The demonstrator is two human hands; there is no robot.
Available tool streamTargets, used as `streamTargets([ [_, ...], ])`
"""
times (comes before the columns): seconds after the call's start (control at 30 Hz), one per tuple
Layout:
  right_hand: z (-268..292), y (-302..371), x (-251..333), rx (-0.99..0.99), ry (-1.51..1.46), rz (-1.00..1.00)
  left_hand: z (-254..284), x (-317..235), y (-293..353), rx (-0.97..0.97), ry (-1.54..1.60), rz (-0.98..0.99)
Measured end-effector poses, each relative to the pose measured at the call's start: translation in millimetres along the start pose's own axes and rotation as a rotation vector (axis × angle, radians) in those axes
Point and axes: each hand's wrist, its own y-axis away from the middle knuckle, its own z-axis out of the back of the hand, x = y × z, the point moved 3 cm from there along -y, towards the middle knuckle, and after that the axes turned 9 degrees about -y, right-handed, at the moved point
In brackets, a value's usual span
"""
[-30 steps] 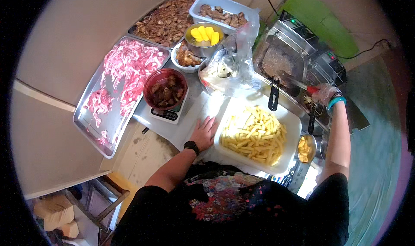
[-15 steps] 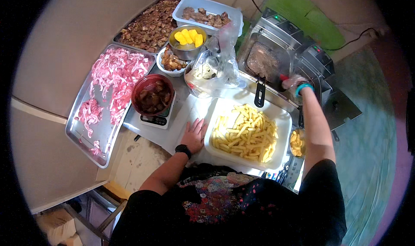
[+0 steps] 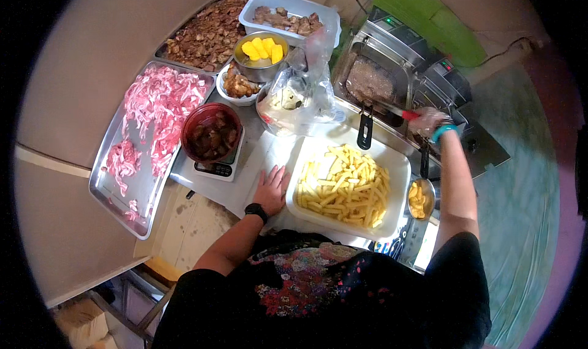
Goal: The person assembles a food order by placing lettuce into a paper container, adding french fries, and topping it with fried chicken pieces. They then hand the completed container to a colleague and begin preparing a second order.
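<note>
1. Tray [image 3: 116, 205] of raw pink meat lay well left of the left hand's fingers.
2. Red bowl [image 3: 187, 142] of brown chunks sat on a scale [image 3: 226, 171], nearer those fingers.
3. Left hand [image 3: 269, 193] rested palm-down on the counter [image 3: 260, 153], fingers slightly spread, holding nothing.
4. White tub [image 3: 399, 171] of fries [image 3: 343, 186] stood just right of those fingers.
5. Fryer [image 3: 404, 79] lay ahead and left of the right hand's fingers.
6. Red-handled tool [image 3: 409, 113] reached leftward from those fingers over the fryer.
7. Right hand [image 3: 427, 122], clear-gloved, had its fingers wrapped around the handle.
</note>
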Motion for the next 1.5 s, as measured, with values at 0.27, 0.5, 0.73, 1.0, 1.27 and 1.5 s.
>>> streamTargets([
  [0.27, -10, -23, 16, -0.228, 0.120, -0.041, 2, 2, 2, 0.026, -0.001, 0.017],
  [0.5, -57, -76, 3, -0.183, 0.471, 0.201, 3, -1, -1, 0.028, -0.013, -0.001],
  [0.73, 16, 7, 1, 0.022, 0.000, 0.119, -1, 1, 4, -0.006, 0.001, 0.021],
  [1.0, 0, -1, 16, -0.193, 0.339, -0.002, 3, 1, 3, 0.004, -0.021, 0.026],
  [1.27, -18, -14, 35, -0.175, 0.039, -0.099, -2, 1, 1, 0.001, -0.005, 0.019],
  [1.5, -22, -10, 0, -0.120, -0.162, -0.027, 5, -1, 0, 0.018, -0.008, 0.022],
])
